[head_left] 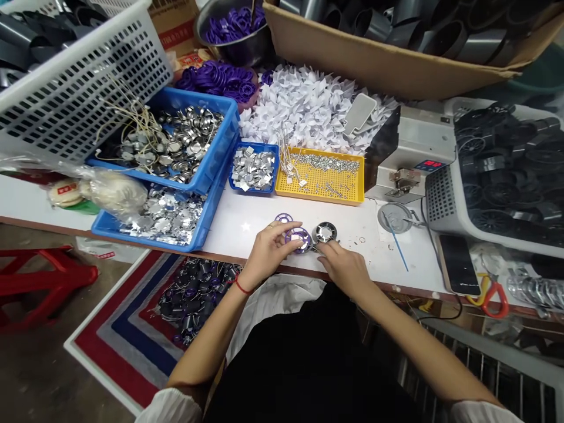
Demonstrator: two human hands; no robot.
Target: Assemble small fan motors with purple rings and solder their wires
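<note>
Left hand (268, 245) pinches a purple-rimmed piece (301, 237) below centre, perhaps steadying it; right hand (346, 265), grip unclear, meets a black disc (326, 232).

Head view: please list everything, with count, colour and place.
Baskets: two, white, left and right
Cartons: two, brown, top
Bowl: one, silver, top
Rings: many, purple, upper middle
Petal pieces: many, white, centre top
Trays: four, blue and yellow, centre left
Machine: one, grey, centre right
Phone: one, black, right
Scissors: one, red-yellow, beside phone
Stool: one, red, left
Round parts: about three, purple/black, at hands
Left hand: one, at purple part
Right hand: one, at black part
</note>
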